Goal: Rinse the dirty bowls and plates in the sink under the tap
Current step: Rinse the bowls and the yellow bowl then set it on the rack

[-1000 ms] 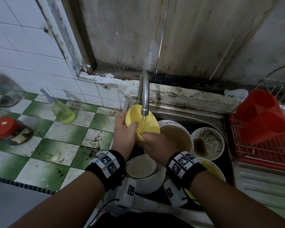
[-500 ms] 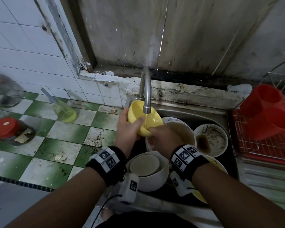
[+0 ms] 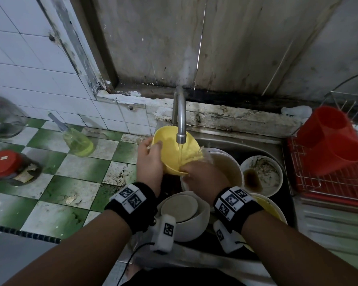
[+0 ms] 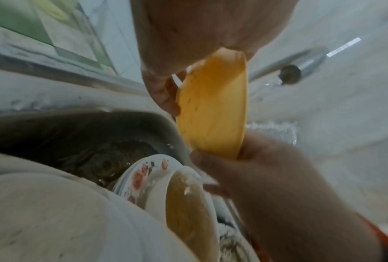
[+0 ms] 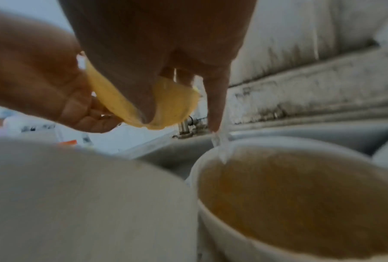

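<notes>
A yellow bowl (image 3: 171, 149) (image 4: 213, 109) (image 5: 170, 104) is tilted under the running tap (image 3: 181, 120), and water pours off its right rim. My left hand (image 3: 149, 162) grips its left rim, thumb inside. My right hand (image 3: 201, 174) holds the near rim, its fingers inside the bowl where the water runs. Below, in the steel sink (image 3: 236, 141), sit a white bowl of brownish water (image 3: 227, 166) (image 5: 300, 191), a white bowl with a smaller one nested in it (image 3: 184, 215), a dirty white bowl (image 3: 262, 174) and a floral plate (image 4: 143, 173).
Green-and-white tiled counter (image 3: 70, 182) on the left bears a green soap bottle (image 3: 77, 141) and red-lidded jars (image 3: 6, 166). A red wire rack (image 3: 318, 182) with a red holder (image 3: 331, 139) stands to the right. A yellowish dish (image 3: 271, 207) lies under my right wrist.
The bowl has tipped more open to the stream, and water now spills off its right edge. My left thumb has come over the rim; my right fingers have slid inside.
</notes>
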